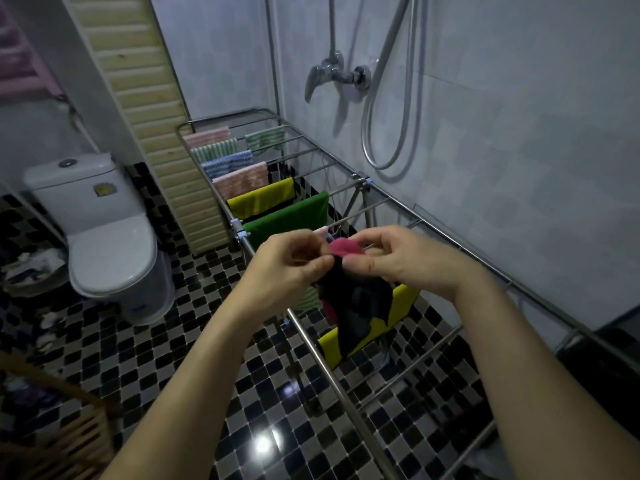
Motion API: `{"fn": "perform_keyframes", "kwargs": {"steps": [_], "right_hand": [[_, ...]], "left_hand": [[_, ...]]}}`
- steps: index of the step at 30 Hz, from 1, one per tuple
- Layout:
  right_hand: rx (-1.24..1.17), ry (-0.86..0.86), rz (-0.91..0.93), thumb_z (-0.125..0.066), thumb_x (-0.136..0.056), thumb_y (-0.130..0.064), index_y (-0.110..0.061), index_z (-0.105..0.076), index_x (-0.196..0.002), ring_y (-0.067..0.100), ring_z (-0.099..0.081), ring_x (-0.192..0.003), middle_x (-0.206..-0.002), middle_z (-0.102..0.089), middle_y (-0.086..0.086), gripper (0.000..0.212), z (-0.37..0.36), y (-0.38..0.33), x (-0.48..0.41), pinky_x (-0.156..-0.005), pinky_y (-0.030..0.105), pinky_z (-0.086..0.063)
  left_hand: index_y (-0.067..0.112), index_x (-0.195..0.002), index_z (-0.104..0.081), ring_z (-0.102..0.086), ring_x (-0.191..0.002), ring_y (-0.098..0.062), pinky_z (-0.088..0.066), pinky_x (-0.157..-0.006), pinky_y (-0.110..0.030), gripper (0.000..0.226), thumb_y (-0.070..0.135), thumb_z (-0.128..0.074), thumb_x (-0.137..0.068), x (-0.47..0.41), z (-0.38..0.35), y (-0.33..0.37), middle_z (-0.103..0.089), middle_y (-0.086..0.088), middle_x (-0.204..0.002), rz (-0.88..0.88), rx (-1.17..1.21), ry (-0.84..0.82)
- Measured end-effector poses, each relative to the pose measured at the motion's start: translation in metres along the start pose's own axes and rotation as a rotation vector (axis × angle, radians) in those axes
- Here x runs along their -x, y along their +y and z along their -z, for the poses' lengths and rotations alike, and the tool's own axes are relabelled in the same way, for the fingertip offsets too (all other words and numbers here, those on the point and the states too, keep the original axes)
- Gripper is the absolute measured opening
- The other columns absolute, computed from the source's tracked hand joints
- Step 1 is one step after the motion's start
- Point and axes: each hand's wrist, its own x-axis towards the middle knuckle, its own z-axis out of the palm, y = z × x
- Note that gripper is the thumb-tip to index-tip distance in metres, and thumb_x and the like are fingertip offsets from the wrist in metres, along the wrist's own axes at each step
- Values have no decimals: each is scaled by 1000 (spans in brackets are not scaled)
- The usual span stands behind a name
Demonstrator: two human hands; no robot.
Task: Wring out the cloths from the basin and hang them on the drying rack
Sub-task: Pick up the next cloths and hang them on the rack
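**Black-and-pink cloth held over the rack, ready to open out**

The drying rack [329, 377] runs beneath and beyond the 2 hands. A green cloth [287, 220] is draped just past the knuckles, and a yellow cloth [401, 303] hangs below the right wrist. The black-and-pink cloth [353, 299] dangles between the hands. The left hand [294, 258] and right hand [398, 258] are close together, each pinching its top edge, probably to find the hem and spread it over a free rail.

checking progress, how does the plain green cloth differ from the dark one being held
The green cloth lies flat over a drying rack rail; the dark cloth hangs bunched. The green cloth is untouched; the left hand and right hand pinch the dark cloth. The green cloth is plain; the dark cloth has a pink patch.
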Motion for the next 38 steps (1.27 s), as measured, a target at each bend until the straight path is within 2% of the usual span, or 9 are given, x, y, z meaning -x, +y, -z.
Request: {"fn": "perform_keyframes", "kwargs": {"steps": [3,5,7,11,19,24,29,33,38], "right_hand": [[243,31,-115,-71,-81,-42,-31,-53,-119,10,-68,-81,-93,-66,-7,44,8,5,5,-72,28,-53],[388,62,-141,-68,-84,-39,-35,-54,-113,8,-61,-75,-84,-60,-11,33,11,11,5,-65,26,-47],[453,109,-133,-64,-85,-25,-36,-61,-88,3,-57,-70,-74,-59,-15,11,13,20,7,-62,24,-43],[460,237,-170,-58,-82,-7,-29,-51,-55,6,-50,-54,-55,-54,-9,35,20,47,16,-55,24,-37],[183,355,-377,-43,-93,-5,-25,-68,-85,26,-66,-86,-94,-68,11,34,38,108,28,-59,28,-50],[-45,335,-451,-32,-94,0,-27,-67,-113,22,-74,-74,-114,-61,-1,48,41,120,25,-55,26,-50],[-511,554,-298,-23,-81,20,-5,-67,-79,29,-68,-80,-94,-68,21,51,30,134,20,-75,38,-57],[-511,585,-297,-28,-82,22,-5,-62,-66,22,-67,-74,-68,-68,9,46,26,155,32,-58,24,-56],[-395,523,-432,-30,-86,16,-5,-60,-61,23,-62,-68,-60,-64,8,44,19,187,49,-63,31,-58]], "left_hand": [[20,-94,-52,-52,-70,-30,-44,-60,-39,5,16,-52,-98,-8,-8,8,-57,-18,-82,-62,-11,24],[20,-97,-46,-44,-57,-7,-37,-53,-20,4,17,-47,-100,-13,-17,14,-51,-7,-72,-115,-62,19],[16,-99,-44,-40,-51,-1,-30,-48,-11,3,15,-45,-101,-18,-26,19,-45,7,-66,-162,-108,15],[15,-98,-45,-35,-49,-2,-27,-46,-12,4,12,-45,-101,-22,-38,18,-38,10,-62,-197,-65,17],[29,-89,-44,-45,-86,-10,-39,-64,-27,19,15,-44,-101,-18,-44,-9,-55,-23,-89,-113,11,6],[32,-86,-47,-45,-66,-2,-39,-58,-21,23,12,-48,-99,-11,-56,-29,-53,6,-78,-22,-117,-59],[28,-92,-64,-59,-86,-8,-49,-73,-29,24,12,-48,-99,-13,-59,-31,-64,8,-91,47,-245,-287],[28,-94,-68,-65,-92,-10,-52,-81,-24,21,16,-51,-98,-5,-66,-30,-68,5,-95,196,-119,-544],[21,-111,-67,-63,-95,-11,-50,-89,-30,20,20,-53,-97,11,-109,-33,-68,6,-107,153,-318,-872]]}}
